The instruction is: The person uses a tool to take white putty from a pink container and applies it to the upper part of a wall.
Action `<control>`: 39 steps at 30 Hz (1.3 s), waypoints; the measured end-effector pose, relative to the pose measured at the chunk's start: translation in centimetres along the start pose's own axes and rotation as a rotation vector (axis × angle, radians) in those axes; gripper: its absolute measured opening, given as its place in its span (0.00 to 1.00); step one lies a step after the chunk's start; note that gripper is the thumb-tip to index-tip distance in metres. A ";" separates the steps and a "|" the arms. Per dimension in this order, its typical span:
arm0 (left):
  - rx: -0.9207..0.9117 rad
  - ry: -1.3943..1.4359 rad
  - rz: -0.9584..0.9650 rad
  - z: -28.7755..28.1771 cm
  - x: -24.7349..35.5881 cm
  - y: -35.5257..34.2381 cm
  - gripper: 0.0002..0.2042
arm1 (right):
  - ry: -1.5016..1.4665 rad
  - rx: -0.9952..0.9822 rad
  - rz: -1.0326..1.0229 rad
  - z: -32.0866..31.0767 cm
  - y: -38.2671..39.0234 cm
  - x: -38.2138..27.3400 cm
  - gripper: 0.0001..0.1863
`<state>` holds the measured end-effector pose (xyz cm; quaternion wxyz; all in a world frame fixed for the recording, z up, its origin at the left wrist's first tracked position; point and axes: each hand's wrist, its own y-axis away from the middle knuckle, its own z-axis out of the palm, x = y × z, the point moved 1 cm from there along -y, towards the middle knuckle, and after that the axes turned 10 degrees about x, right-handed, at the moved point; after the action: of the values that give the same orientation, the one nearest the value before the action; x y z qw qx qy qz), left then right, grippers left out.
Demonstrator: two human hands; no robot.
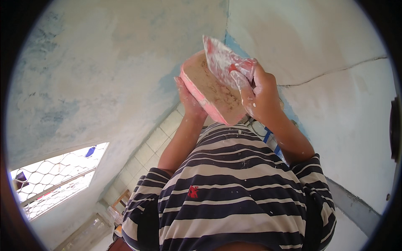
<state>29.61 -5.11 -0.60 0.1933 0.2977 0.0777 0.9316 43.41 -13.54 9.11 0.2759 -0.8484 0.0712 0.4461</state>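
Scraper (220, 62), smeared white, sits at 12–1 o'clock, over the pink-sided tray (199, 93). Right hand (263, 95) grip is clamped on its handle, likely to angle the blade across the tray's brown face. Left hand (191, 100) grip is clamped on the 9 o'clock edge, presumably steadying it; fingers underneath hidden. Beyond: cracked wall (335, 42) at 2, grilled window (63, 175) at 8.

One scraper (220, 60), one pink container (198, 94)

left hand (191, 100): pink-edged slab (207, 90) | right hand (260, 95): smeared scraper (220, 60) over slab | wall (331, 42): cracked
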 end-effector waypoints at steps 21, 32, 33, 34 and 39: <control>-0.001 0.028 -0.068 0.7 -0.8 1.8 0.35 | -0.023 -0.018 0.036 -0.3 0.7 0.3 0.13; -0.038 0.043 -0.039 -0.7 -1.5 1.5 0.35 | 0.034 -0.126 0.100 0.0 0.9 0.1 0.11; -0.026 0.040 -0.036 -0.7 -1.4 1.5 0.35 | 0.050 -0.166 0.100 -0.3 1.1 0.1 0.11; -0.015 0.036 -0.034 -0.7 -1.2 1.8 0.35 | 0.067 -0.207 0.101 -0.9 1.5 0.2 0.10; 0.029 -0.023 0.033 -0.6 -1.1 2.3 0.34 | 0.052 -0.219 0.116 -1.4 1.6 -0.7 0.11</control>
<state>29.39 -7.66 -1.08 0.1744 0.3125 0.0839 0.9300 43.41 -15.68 9.65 0.1532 -0.8792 0.0783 0.4442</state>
